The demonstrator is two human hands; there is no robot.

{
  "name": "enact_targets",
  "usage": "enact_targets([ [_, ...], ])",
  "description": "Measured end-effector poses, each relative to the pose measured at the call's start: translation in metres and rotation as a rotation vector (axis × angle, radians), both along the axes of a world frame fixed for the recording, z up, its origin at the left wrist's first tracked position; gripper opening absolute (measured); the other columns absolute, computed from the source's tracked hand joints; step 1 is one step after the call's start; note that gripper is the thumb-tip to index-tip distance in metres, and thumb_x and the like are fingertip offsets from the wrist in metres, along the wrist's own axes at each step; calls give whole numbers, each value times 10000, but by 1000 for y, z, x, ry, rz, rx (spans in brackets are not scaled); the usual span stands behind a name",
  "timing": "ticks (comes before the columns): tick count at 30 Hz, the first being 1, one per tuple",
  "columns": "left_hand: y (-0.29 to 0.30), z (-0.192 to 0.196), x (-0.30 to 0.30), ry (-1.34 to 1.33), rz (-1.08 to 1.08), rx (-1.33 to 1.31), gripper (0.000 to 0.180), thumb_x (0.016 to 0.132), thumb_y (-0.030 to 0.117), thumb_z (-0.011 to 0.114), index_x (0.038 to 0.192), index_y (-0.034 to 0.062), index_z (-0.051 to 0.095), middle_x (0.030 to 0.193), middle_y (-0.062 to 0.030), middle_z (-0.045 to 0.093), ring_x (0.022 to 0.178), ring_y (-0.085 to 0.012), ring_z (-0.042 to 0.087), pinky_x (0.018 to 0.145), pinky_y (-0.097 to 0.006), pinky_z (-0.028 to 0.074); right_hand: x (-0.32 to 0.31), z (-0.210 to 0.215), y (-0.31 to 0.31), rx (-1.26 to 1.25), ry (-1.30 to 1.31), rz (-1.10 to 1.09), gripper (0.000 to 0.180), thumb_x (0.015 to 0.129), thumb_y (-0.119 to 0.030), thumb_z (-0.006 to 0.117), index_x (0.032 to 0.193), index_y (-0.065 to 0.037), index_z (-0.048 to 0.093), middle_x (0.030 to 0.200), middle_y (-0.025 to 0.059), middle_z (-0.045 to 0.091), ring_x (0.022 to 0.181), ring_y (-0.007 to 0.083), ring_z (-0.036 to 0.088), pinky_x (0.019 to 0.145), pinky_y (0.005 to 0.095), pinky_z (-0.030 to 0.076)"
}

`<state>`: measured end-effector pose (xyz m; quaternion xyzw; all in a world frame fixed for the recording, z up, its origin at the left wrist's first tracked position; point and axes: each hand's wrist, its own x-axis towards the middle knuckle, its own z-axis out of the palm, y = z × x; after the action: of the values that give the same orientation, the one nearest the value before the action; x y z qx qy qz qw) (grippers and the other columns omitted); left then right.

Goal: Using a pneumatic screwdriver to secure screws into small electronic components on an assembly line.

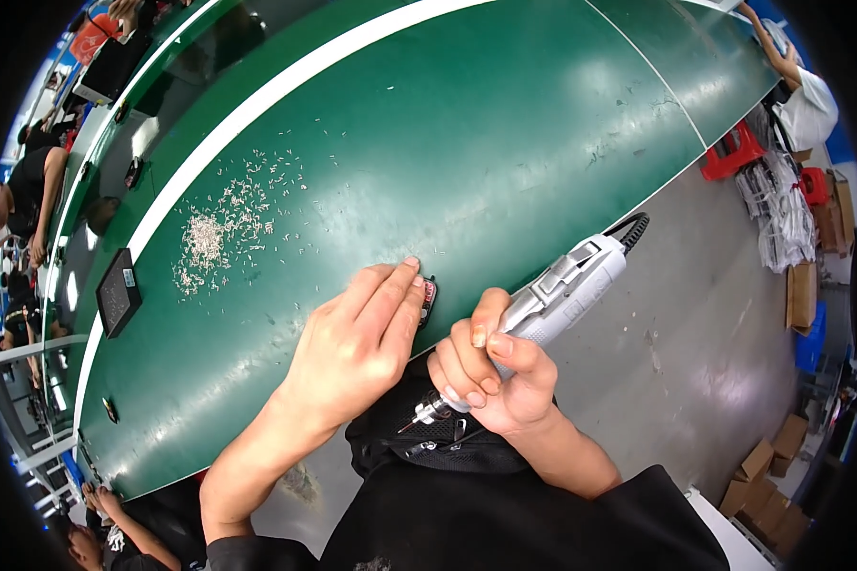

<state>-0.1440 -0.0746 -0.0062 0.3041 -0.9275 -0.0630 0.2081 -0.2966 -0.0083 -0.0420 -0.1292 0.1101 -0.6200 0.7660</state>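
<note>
My right hand is wrapped around a grey-white electric screwdriver. Its bit points down and to the left, over my lap, away from the table. At the table's near edge lies a small black device with red on its top face. My left hand has its fingers close together over the left side of this device, and they partly hide it. The left thumb cannot be seen. Off to the left on the green table is a scattered pile of tiny silvery screws.
A black tray-like block sits by the white line at the left. Another small dark part lies nearer on that side. Red stools, plastic-wrapped goods and cardboard boxes stand on the right. Other people work around the table.
</note>
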Motion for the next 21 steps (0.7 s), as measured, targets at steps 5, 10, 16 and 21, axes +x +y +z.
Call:
enact_targets([
  [5,9,-5,-1,-2,-81,-117,286,633,-5,654,899,-107,634,962,-225,636,811,-254,623,613,-299,551,13,0,7,129,31,-79,76,886,-112,493,915,-41,488,534,29,404,471,151,435,511,300,391],
  [10,14,-4,-6,-75,-60,-156,301,627,17,629,894,-123,623,945,-245,625,840,-287,620,662,-313,556,10,-2,6,124,90,-112,79,882,-113,493,912,-40,485,531,33,407,455,153,436,472,290,388],
  [16,20,-5,-9,-101,-20,-140,320,629,30,623,906,-131,621,972,-260,617,909,-323,621,716,-331,561,6,-5,6,126,65,-74,73,881,-110,490,906,-42,484,517,33,399,420,155,420,451,286,385],
  [21,22,-2,1,-140,-22,-29,318,663,31,631,928,-143,619,1029,-274,609,963,-342,615,751,-335,560,-16,7,-6,-36,161,28,75,884,-140,464,902,-68,457,520,16,392,408,126,402,510,305,409],
])
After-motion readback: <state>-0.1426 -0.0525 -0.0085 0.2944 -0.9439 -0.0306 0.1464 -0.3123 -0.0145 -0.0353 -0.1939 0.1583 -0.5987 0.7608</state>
